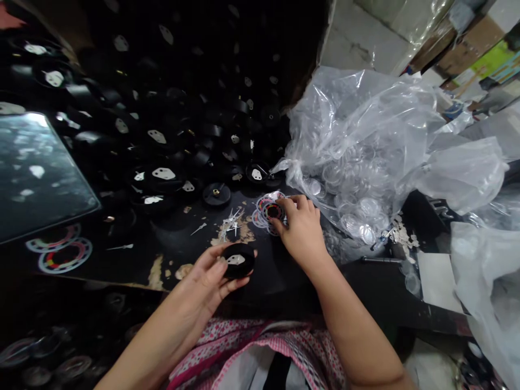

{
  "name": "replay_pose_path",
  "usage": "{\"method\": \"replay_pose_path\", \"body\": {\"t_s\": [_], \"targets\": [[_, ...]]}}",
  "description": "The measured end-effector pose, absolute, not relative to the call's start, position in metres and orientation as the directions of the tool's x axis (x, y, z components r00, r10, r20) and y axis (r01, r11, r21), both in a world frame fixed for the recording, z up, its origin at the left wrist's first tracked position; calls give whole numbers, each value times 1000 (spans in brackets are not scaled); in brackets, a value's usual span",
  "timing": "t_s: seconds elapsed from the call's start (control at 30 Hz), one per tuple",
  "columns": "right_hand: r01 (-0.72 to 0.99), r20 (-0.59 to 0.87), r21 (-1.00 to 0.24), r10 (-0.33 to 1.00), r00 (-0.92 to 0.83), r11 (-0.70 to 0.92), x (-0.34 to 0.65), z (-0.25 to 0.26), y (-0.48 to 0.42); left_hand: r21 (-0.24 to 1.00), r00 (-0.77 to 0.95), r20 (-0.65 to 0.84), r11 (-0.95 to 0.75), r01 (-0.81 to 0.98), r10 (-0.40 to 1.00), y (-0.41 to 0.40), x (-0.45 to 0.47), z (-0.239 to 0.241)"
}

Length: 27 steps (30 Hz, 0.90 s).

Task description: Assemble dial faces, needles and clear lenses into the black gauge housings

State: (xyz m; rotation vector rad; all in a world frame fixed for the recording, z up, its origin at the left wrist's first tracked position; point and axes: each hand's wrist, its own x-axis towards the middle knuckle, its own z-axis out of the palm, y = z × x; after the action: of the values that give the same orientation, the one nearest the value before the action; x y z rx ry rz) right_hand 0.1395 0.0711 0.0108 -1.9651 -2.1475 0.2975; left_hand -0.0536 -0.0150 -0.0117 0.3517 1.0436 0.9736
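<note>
My left hand point(205, 276) is closed round a round black clock case point(238, 260) with a white plate in its middle, held just above the dark table point(179, 244). My right hand point(301, 226) reaches forward, its fingertips pinched on the top one of a small stack of printed dial rings point(268, 211) with red and white markings. A few small silver clock hands point(233, 221) lie scattered between the two hands.
A big heap of black clock cases point(170, 124) fills the far table. A clear plastic bag of transparent round lenses point(365, 157) sits to the right. More dial rings point(60, 252) lie at left beside a glass sheet point(36, 173). Small white parts point(402, 233) lie at right.
</note>
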Motion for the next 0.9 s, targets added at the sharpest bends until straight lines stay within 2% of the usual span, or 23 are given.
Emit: {"method": "replay_pose_path", "body": {"t_s": [0.13,0.2,0.3,0.47,0.53,0.6,0.67,0.73,0.8,0.9], "targets": [[805,-3,-593,1000,-23,16,148,8,68,622,131,-589,551,-556,798,-11,-54,-10],[735,-21,-678,1000,-16,-3,155,7,67,620,111,-593,540,-569,798,-8,-53,-10],[705,-14,-709,999,-32,13,164,5,67,618,103,-588,527,-583,802,-6,-49,-7],[685,121,-717,991,-56,126,155,16,55,629,76,-503,425,-651,861,-4,-45,0],[642,28,-755,985,-169,131,144,23,46,656,79,-431,372,-657,899,-3,-44,1],[568,-102,-822,966,-236,52,134,26,37,674,90,-406,364,-643,909,-3,-43,2],[447,-158,-893,968,-196,-55,129,25,30,667,86,-421,373,-645,903,-3,-41,2],[335,-150,-936,982,-112,-104,129,22,26,652,46,-441,355,-671,897,-3,-39,3],[300,-103,-950,993,-49,-84,130,23,24,654,-2,-455,332,-680,891,-3,-37,5],[329,-9,-944,998,-55,10,126,30,20,654,5,-508,390,-648,861,-3,-32,7]]}}
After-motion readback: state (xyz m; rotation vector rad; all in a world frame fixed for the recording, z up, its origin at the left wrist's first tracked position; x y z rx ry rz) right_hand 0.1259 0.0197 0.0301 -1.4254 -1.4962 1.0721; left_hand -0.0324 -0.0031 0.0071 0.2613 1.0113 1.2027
